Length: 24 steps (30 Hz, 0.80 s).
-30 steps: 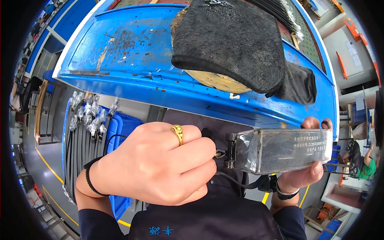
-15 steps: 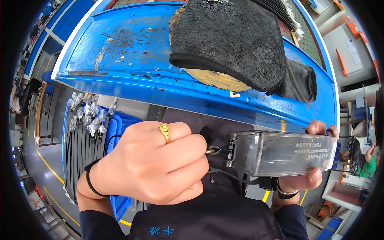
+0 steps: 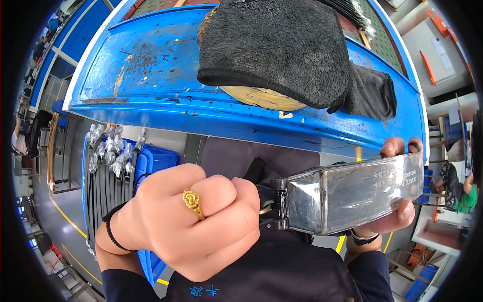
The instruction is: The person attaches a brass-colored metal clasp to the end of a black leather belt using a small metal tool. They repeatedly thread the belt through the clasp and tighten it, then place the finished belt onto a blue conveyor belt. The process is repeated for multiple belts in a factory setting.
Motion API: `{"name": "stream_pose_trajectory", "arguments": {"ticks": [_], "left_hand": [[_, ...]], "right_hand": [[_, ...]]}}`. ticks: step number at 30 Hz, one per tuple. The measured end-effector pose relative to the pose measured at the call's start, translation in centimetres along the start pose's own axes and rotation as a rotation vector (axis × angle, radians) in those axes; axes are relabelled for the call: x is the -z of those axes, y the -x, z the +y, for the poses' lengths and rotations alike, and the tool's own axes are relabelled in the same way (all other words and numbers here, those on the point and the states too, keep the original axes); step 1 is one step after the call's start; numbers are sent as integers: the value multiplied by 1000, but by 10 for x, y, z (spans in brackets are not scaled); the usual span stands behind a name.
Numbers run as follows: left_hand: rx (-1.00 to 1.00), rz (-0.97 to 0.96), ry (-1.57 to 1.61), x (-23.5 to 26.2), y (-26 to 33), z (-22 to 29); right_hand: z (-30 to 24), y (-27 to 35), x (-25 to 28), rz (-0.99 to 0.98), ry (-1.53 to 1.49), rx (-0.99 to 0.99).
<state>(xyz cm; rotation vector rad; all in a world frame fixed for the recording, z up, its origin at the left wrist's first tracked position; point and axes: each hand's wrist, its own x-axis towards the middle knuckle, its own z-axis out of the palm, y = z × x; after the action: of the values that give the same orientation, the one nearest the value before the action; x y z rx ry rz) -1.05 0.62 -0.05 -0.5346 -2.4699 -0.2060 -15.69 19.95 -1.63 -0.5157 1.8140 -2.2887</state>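
From afar, I have the right hand gripping a clear box near the bench; the left hand is clenched by a metal loop, contents hidden. Work appears underway, remainder unclear.

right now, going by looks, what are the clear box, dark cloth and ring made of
Clear box: probably hard plastic, smooth and glossy, since it is see-through with bright reflections.
Dark cloth: a fuzzy textile, perhaps synthetic fleece, judging by its matte, tufted surface.
Ring: polished yellow metal by its shine; gold or plating, I cannot tell.
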Motion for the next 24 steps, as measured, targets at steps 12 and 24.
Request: {"name": "stream_pose_trajectory", "arguments": {"ticks": [12, 24], "left_hand": [[103, 156, 46, -11, 15, -3], [147, 63, 106, -8, 31, -6]], "right_hand": [[-10, -56, 27, -315, -568, 250], [16, -116, -35, -475, 329, 229]]}}
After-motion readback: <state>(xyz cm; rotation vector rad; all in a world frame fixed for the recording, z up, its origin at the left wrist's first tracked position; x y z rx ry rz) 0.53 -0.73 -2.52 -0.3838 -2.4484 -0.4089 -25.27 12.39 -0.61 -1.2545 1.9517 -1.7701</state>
